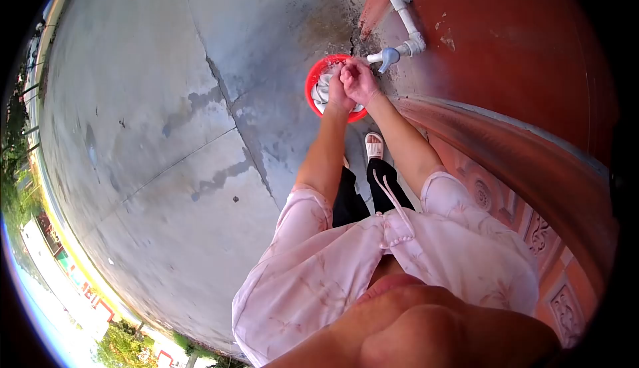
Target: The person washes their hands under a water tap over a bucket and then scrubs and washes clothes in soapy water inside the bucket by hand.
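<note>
Both my hands are brought together over a red bucket (310, 88), just in front of the white tap spout (375, 57). My left hand (339, 89) is closed against the right one, its fingers partly hidden. Curled fingers show on my right hand (360, 83); whether anything is held between the hands cannot be made out. White cloth (321, 92) with some dark lines lies in the bucket beneath them. Splashing water shows near the bucket's far rim.
A white pipe (407, 18) with a blue tap handle (388, 59) runs along the red wall (506, 48) at right. Cracked, partly wet concrete (166, 101) spreads left. My sandalled foot (374, 146) stands close to the bucket. Carved panels (479, 191) line the right side.
</note>
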`<state>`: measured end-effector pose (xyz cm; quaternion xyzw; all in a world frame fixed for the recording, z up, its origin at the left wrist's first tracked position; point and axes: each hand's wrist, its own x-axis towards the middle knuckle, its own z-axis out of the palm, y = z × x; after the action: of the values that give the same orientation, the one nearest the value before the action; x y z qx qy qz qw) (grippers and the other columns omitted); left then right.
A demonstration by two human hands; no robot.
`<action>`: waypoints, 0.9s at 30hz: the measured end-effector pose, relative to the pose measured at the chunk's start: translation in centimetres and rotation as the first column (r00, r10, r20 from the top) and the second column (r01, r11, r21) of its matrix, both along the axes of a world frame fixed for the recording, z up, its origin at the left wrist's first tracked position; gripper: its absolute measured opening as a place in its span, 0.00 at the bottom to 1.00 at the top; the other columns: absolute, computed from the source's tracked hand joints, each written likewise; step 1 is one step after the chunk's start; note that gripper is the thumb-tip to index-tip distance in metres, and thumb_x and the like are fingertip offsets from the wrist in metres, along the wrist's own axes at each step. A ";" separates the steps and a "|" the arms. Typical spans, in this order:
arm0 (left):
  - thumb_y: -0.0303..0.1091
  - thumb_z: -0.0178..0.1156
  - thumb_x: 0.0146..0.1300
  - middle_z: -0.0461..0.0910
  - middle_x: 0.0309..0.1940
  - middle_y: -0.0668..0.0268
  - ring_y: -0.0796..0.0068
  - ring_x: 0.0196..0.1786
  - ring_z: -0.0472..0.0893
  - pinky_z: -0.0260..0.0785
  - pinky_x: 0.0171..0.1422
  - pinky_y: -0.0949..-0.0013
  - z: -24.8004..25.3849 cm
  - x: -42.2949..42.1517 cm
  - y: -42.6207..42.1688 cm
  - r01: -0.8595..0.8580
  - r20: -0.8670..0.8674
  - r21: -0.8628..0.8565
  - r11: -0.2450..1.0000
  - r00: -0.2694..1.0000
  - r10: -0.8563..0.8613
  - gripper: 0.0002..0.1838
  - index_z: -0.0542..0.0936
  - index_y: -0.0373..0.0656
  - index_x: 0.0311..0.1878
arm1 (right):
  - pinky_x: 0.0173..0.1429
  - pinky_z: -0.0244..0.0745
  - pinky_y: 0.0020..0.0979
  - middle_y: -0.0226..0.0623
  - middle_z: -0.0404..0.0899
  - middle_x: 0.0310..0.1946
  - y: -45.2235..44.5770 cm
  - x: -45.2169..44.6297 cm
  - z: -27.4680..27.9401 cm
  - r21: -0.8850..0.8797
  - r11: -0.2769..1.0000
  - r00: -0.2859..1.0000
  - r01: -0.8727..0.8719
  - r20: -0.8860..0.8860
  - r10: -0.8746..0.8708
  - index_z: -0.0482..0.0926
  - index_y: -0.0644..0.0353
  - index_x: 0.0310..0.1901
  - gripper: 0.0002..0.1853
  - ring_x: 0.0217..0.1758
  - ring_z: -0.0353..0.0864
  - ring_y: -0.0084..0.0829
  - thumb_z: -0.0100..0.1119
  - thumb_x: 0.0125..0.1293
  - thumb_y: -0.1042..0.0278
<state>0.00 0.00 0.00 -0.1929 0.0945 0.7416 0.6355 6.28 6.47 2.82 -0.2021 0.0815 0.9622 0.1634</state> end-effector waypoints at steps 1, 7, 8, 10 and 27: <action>0.47 0.45 0.71 0.82 0.46 0.58 0.56 0.48 0.81 0.74 0.57 0.57 0.6 -0.3 0.0 0.022 -0.084 -0.069 0.997 0.996 -0.028 0.19 0.77 0.42 0.48 | 0.28 0.82 0.25 0.38 0.83 0.29 -1.2 -0.8 1.1 0.112 0.989 0.963 0.098 0.241 -0.123 0.79 0.64 0.32 0.12 0.32 0.86 0.34 0.57 0.66 0.63; 0.45 0.48 0.70 0.78 0.32 0.66 0.66 0.40 0.78 0.74 0.46 0.62 -4.2 2.3 1.6 -0.028 0.518 0.541 0.841 0.798 -0.307 0.14 0.74 0.47 0.32 | 0.42 0.74 0.42 0.38 0.83 0.27 -4.8 0.4 14.0 0.742 -0.466 0.751 -0.482 0.077 -0.656 0.83 0.57 0.30 0.12 0.29 0.81 0.42 0.54 0.64 0.61; 0.44 0.50 0.69 0.77 0.33 0.66 0.66 0.40 0.78 0.72 0.45 0.63 -0.1 2.7 0.2 0.010 0.202 0.515 0.857 0.970 -0.133 0.13 0.72 0.46 0.32 | 0.44 0.73 0.40 0.37 0.83 0.27 -4.6 0.7 15.2 0.698 -0.606 0.798 -0.383 -0.082 -0.598 0.82 0.57 0.29 0.12 0.32 0.81 0.41 0.54 0.64 0.60; 0.38 0.51 0.68 0.77 0.36 0.64 0.66 0.42 0.78 0.72 0.45 0.64 6.4 0.8 -0.8 0.317 -0.526 0.049 0.947 0.814 -0.245 0.09 0.73 0.43 0.37 | 0.51 0.72 0.37 0.38 0.82 0.28 -4.4 2.1 17.1 0.587 -0.701 0.831 -0.405 -0.085 -0.550 0.81 0.59 0.26 0.13 0.41 0.81 0.38 0.53 0.63 0.62; 0.34 0.45 0.73 0.76 0.51 0.63 0.65 0.57 0.75 0.67 0.63 0.62 9.9 3.5 0.9 0.065 -0.405 -0.446 0.893 0.875 -0.266 0.13 0.72 0.41 0.56 | 0.49 0.77 0.29 0.34 0.80 0.35 0.3 1.8 2.0 0.365 0.918 0.637 -0.154 0.747 -0.190 0.78 0.60 0.42 0.10 0.41 0.81 0.29 0.57 0.68 0.62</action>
<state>3.50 0.90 9.87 -0.1361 0.4140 0.6696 0.6015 8.08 6.79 4.82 -0.5543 -0.1900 0.7771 0.2296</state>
